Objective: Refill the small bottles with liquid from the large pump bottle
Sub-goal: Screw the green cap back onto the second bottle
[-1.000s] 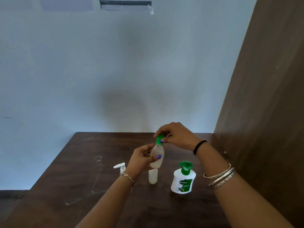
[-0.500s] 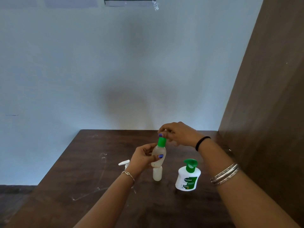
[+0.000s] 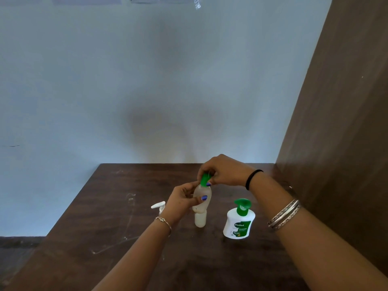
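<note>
Hands (image 3: 182, 199) (image 3: 225, 172) grip bottle (image 3: 202, 199) and cap (image 3: 204, 180) over dark table (image 3: 109, 206), pale wall (image 3: 147, 80) behind.

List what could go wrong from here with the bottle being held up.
The small clear bottle is held in the air, tilted, by the left hand while the right hand pinches its green cap; a slipped grip may spill liquid. It hangs directly over another small bottle and could topple it if dropped.
</note>
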